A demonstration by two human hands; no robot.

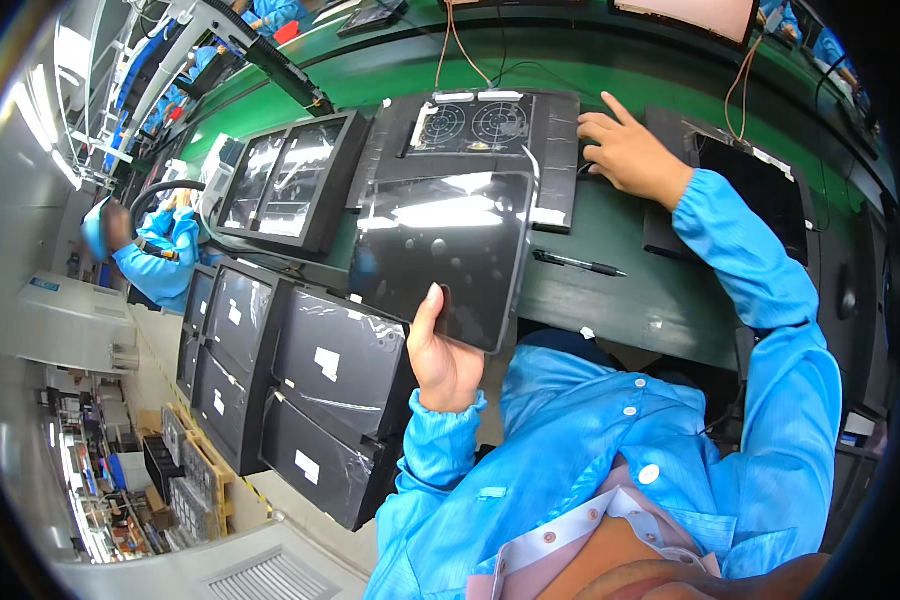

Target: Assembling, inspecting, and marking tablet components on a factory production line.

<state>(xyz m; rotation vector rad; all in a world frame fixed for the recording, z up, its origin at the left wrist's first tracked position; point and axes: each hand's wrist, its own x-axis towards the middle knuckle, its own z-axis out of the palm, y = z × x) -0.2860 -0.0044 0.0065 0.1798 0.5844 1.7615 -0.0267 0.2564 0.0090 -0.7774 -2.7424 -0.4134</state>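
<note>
My left hand (445, 365) grips the lower edge of a glossy black tablet (440, 260), its thumb lying on the dark glass. Pale spots and bright lamp reflections show on that tablet, which is tilted over the bench. Behind it lies a black foam fixture (560, 150) with a recess that shows two round target patterns (470, 122). At the right edge of this fixture is my right hand (630, 150), fingers apart and the index finger raised. A thin white cable (533, 165) runs beside the tablet's upper right corner.
A black pen (580, 263) lies on the green bench (620, 310). To its right rests another dark panel on a black fixture (750, 180). Black trays (300, 180) with film-covered panels stand left, and more trays (335, 370) below them. A co-worker in blue (155, 250) is at far left.
</note>
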